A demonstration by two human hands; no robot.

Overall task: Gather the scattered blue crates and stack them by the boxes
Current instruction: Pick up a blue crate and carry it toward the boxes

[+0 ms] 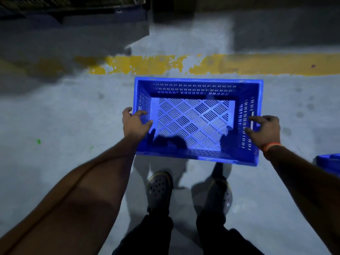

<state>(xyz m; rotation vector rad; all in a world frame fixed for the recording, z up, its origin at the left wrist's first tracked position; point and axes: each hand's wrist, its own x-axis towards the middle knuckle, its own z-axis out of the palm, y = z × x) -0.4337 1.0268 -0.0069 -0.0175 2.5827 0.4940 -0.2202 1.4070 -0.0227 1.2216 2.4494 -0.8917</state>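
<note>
Empty blue crate (197, 119) held level above the grey floor (64, 111), left hand (135, 122) curled over its left rim, right hand (264, 130) curled over its right rim, both grips grasping the crate, worn yellow line (211, 64) beyond, second blue crate (329, 162) partly seen at right edge.

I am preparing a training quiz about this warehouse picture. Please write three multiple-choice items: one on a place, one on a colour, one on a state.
1. Where is the second blue crate?
A. right edge
B. top left
C. between the feet

2. What colour is the painted floor line?
A. white
B. yellow
C. red

3. How is the blue perforated crate held?
A. one hand
B. both hands
C. untouched

Key: 1 A, second blue crate is cut by the right edge. 2 B, floor line is yellow. 3 B, left hand and right hand grip the blue perforated crate at its short sides.
</note>
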